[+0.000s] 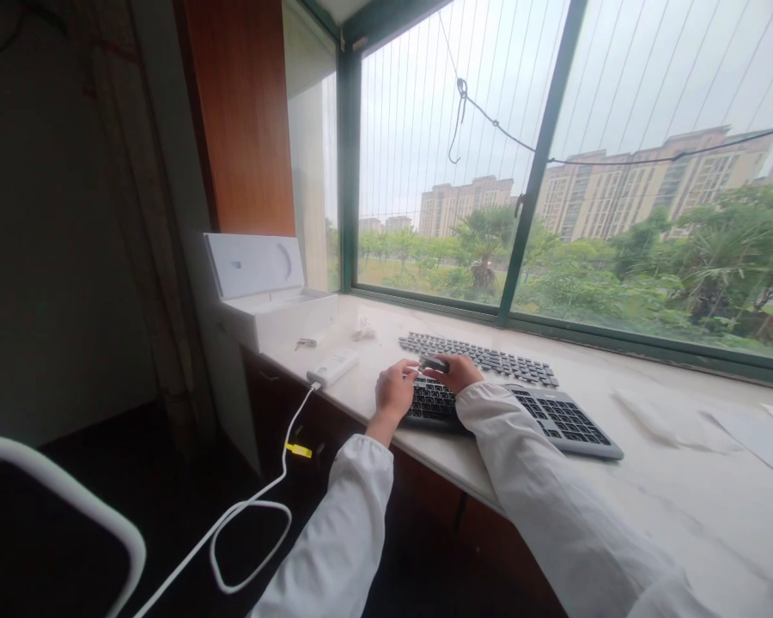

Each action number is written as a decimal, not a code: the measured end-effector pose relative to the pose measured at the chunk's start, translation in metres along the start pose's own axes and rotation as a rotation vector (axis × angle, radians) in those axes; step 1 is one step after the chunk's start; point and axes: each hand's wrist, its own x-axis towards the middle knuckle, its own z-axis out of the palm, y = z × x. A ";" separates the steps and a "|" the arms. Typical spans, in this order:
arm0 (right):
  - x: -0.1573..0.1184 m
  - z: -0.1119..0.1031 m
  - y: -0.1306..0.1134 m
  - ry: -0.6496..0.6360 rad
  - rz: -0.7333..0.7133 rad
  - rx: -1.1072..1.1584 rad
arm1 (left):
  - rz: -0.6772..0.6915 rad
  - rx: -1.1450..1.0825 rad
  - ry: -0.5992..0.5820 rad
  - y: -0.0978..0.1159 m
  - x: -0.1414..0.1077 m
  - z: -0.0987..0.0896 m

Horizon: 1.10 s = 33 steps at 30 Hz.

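Observation:
Above the left part of a black keyboard, my two hands meet with their fingertips close together. My right hand is closed round a small dark, elongated object whose kind I cannot make out. My left hand pinches at its near end, where a thin pale piece shows between the fingertips; what it is stays unclear. Some of the keyboard is hidden behind my right sleeve and hands. Just behind it, loose keycaps lie in keyboard-like rows on the white marble-look counter.
A white box with its lid raised stands at the counter's left end. Near it lie a small metallic item and a white device with a white cable hanging off the edge. Clear plastic lies right, before the window.

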 end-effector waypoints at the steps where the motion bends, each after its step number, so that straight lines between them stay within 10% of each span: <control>1: 0.000 0.000 0.001 -0.005 0.005 0.019 | 0.012 -0.008 -0.004 0.000 0.000 0.000; 22: 0.013 -0.026 0.003 -0.327 -0.058 -0.087 | 0.014 0.071 -0.083 0.003 -0.005 -0.003; 33: 0.078 -0.050 0.061 -0.240 0.274 -0.337 | -0.037 0.124 -0.173 0.006 -0.002 -0.002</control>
